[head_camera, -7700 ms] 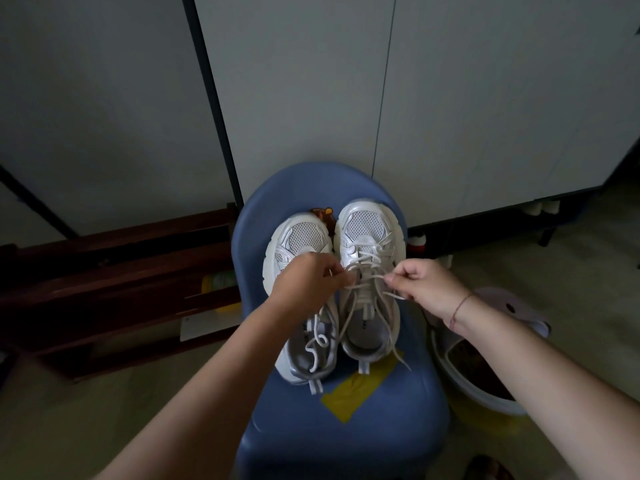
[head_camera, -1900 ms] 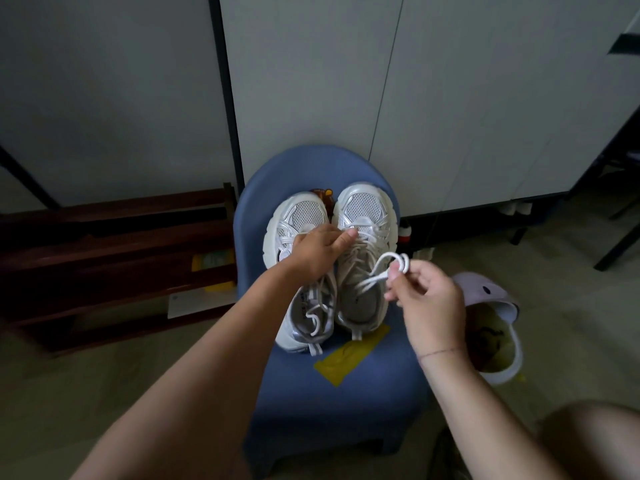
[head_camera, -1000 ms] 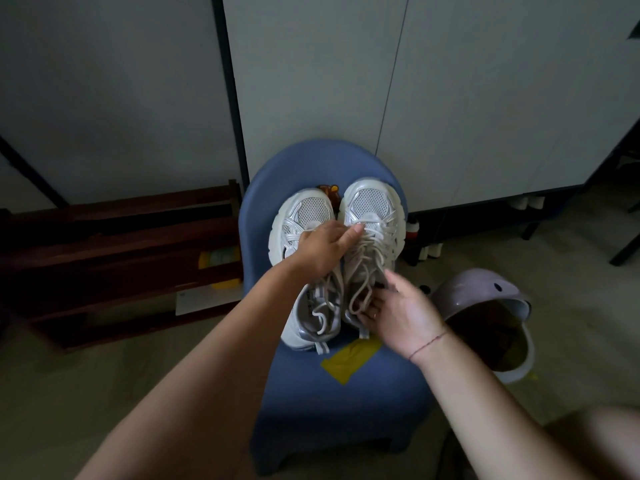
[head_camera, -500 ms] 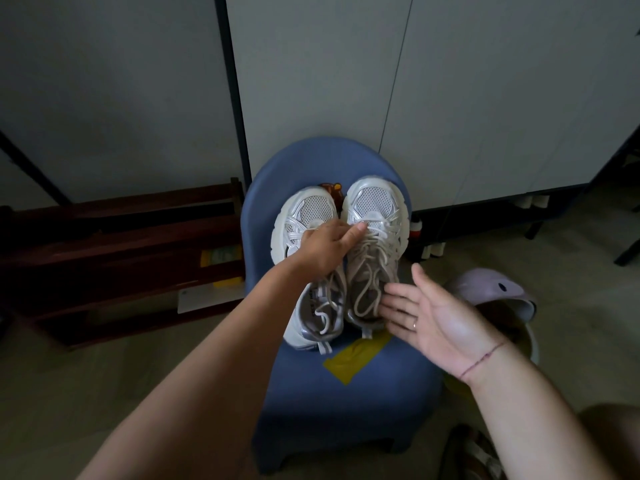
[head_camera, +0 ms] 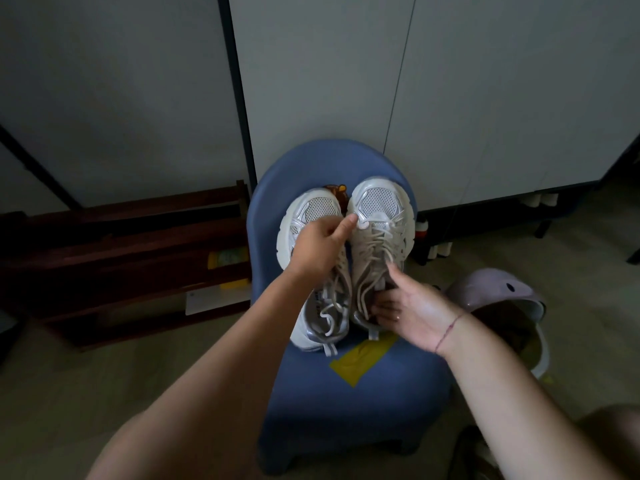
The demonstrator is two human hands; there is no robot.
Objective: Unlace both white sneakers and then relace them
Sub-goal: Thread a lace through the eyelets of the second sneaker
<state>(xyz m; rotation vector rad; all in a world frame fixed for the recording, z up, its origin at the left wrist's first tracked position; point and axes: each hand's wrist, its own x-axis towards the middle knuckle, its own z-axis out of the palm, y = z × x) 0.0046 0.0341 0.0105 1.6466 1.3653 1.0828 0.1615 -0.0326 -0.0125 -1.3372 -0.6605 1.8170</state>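
Two white sneakers stand side by side, toes away from me, on a blue chair [head_camera: 349, 403]. The left sneaker [head_camera: 313, 209] has loose laces spilling over its opening. The right sneaker [head_camera: 381, 216] is laced, its laces lying slack. My left hand [head_camera: 317, 249] rests on top of the left sneaker, with one finger stretched across to the right sneaker's toe. My right hand [head_camera: 412, 313] is palm up beside the right sneaker. Its fingers curl into the shoe's opening and its thumb lies against the laces.
A yellow patch [head_camera: 360, 358] marks the seat in front of the shoes. A pale lilac lidded bin [head_camera: 495, 289] stands on the floor to the right. A dark wooden rack [head_camera: 121, 258] sits to the left. White cabinet panels [head_camera: 485, 98] rise behind the chair.
My right hand let go of the lace loop, dropped beside the right sneaker, spread open, and has now curled its fingers into that shoe's opening. My left hand stayed on the left sneaker.
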